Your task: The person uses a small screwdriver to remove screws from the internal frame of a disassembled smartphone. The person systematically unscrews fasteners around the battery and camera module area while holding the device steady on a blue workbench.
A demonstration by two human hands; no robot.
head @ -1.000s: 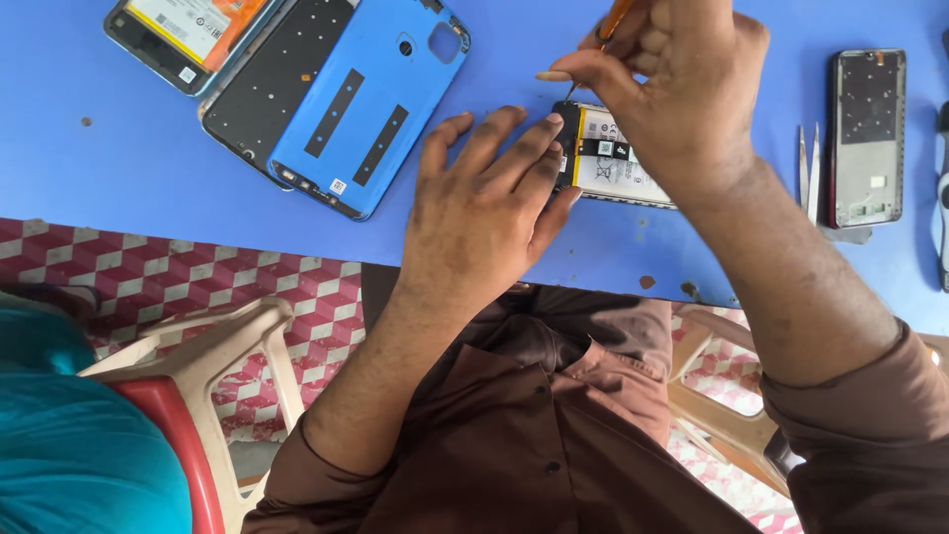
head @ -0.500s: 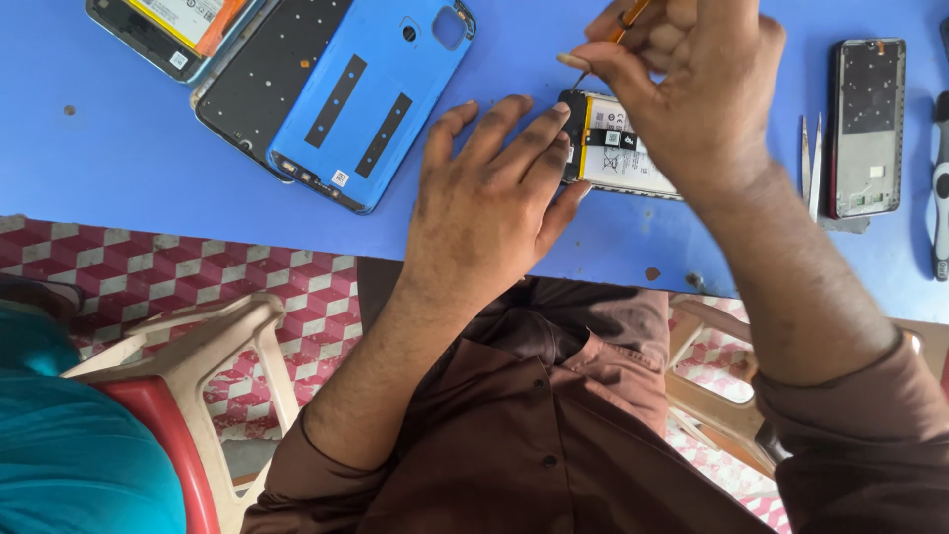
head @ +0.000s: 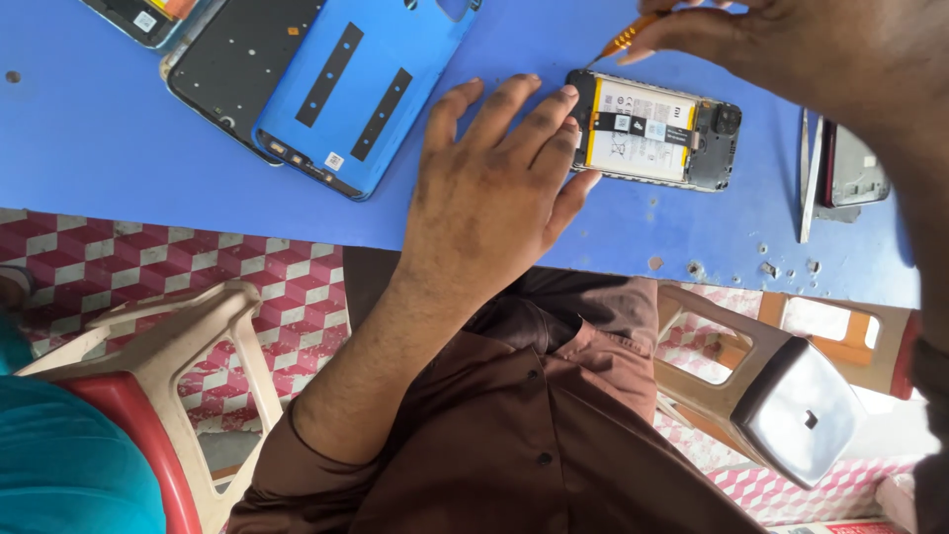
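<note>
Since half a second ago the right hand (head: 791, 49) has lifted off the opened phone, whose whole back now lies uncovered, and the camera has drawn closer over the table.

Nearest the viewer is the person's brown buttoned shirt (head: 524, 435), with a cream plastic stool (head: 188, 366) on the red-and-white checked floor (head: 119, 267) to one side and a second stool with a grey square top (head: 791, 405) to the other. Above that, the left hand (head: 494, 188) rests palm down on the blue table (head: 89, 138), fingers spread and slightly fanned; its fingertips (head: 568, 97) touch the near end of the opened black phone with its yellow-edged white battery exposed (head: 652, 131). That phone lies flat on the table, just beyond the left hand and below the right one.

The right hand hovers above the phone's far edge, its fingers pinched on a thin orange-handled screwdriver (head: 625, 40) whose tip points down toward the phone's upper corner. Beside the phone, slim metal tweezers (head: 808, 178) lie next to another dark phone body (head: 855, 168). Tiny screws (head: 766, 267) are scattered near the table edge. Farther along the table, a blue plastic back cover (head: 366, 89) overlaps a black phone frame (head: 237, 69).
</note>
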